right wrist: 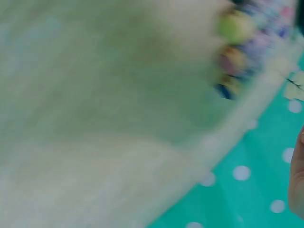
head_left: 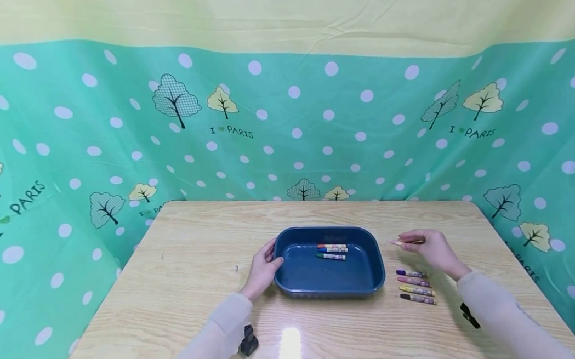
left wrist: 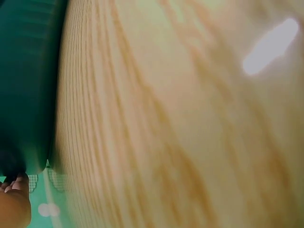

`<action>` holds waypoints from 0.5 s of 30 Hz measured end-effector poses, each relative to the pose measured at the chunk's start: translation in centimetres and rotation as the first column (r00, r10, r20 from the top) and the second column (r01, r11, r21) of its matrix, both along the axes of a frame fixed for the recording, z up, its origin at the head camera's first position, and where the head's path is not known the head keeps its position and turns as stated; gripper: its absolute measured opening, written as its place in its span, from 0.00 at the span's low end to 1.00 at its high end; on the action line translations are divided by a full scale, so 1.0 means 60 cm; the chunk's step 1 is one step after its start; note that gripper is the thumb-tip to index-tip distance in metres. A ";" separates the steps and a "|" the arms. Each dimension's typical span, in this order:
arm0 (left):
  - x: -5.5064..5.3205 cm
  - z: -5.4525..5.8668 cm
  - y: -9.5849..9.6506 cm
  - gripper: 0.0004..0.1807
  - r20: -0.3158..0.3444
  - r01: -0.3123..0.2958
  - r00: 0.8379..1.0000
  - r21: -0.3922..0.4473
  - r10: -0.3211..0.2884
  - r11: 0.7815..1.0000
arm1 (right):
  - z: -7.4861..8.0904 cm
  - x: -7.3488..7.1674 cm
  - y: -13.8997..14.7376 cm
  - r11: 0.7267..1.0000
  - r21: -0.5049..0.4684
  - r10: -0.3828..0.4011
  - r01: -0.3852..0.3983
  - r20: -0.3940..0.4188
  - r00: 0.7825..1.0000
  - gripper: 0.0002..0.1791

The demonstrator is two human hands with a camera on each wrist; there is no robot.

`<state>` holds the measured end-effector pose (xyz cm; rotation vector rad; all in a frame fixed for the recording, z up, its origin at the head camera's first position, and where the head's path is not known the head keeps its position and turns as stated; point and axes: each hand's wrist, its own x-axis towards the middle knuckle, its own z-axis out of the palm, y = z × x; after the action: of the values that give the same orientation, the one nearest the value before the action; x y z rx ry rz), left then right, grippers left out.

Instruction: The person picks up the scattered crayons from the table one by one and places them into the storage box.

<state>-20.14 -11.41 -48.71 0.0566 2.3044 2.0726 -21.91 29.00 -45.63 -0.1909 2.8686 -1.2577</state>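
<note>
My left hand [head_left: 262, 271] grips the left rim of a dark blue plastic tray [head_left: 308, 280], thumb on the rim. In the left wrist view the tray's side wall [left wrist: 28, 85] fills the left edge. Inside the tray lie an orange-red crayon [head_left: 332, 246], a blue crayon [head_left: 333, 250] and a green crayon [head_left: 331, 256]. Right of the tray, my right hand [head_left: 432, 250] pinches a pale crayon [head_left: 398, 243] above the table. Nearer me lie a purple crayon [head_left: 412, 274], a pink crayon [head_left: 414, 281], a yellow crayon [head_left: 417, 290] and a black crayon [head_left: 418, 299], roughly parallel.
Everything stands on a light wood-grain table [head_left: 186, 295]. A green dotted cloth [head_left: 313, 123] hangs behind it and along both sides. Black devices [head_left: 248, 341] show at both wrists. A bright light reflection lies on the tabletop near the front.
</note>
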 end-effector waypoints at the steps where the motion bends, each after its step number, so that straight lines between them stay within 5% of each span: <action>1: -0.003 -0.005 0.000 0.30 -0.004 -0.001 1.000 -0.003 0.001 1.000 | 0.008 -0.001 -0.004 1.000 -0.001 -0.004 0.004 -0.009 1.000 0.18; 7: -0.005 -0.013 -0.002 0.30 -0.019 -0.001 1.000 -0.015 0.000 1.000 | 0.046 -0.006 -0.034 1.000 -0.029 -0.008 0.008 -0.019 1.000 0.18; 15: -0.007 -0.015 0.000 0.30 -0.001 -0.011 1.000 -0.004 0.011 1.000 | 0.061 -0.012 -0.092 0.998 -0.068 0.016 -0.016 -0.008 1.000 0.17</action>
<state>-20.55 -11.44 -49.64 0.0445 2.3144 2.0739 -22.65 23.46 -41.96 -0.2193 2.8268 -1.3559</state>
